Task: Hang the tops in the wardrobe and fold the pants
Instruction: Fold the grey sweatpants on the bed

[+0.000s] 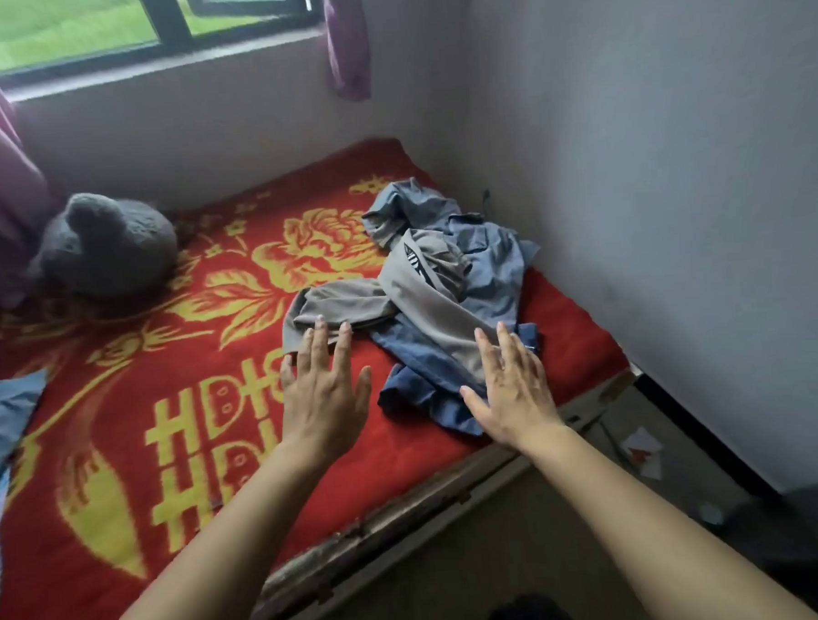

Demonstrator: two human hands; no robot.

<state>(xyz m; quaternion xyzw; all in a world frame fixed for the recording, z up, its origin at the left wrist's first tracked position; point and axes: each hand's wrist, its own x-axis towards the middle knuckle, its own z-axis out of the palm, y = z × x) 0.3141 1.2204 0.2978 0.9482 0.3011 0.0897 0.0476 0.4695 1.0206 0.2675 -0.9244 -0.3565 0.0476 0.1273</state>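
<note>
Nothing is looking done yet: the clothes (448, 284) are lying in one crumpled heap on the bed (166, 417), toward its right side by the wall, none folded and no wardrobe showing. The left hand (324, 395) is hovering flat and open at the heap's left edge, holding nothing. The right hand (511, 389) is spreading open over its near edge, perhaps touching cloth. All the sorting, hanging and folding is waiting.

Fingers straight on both. Left hand (323, 390) above red blanket (164, 370), fingertips at edge of grey garment (425, 285). Right hand (511, 389) over crumpled blue clothes (490, 267); contact unclear. Grey plush toy (105, 245) far left.
</note>
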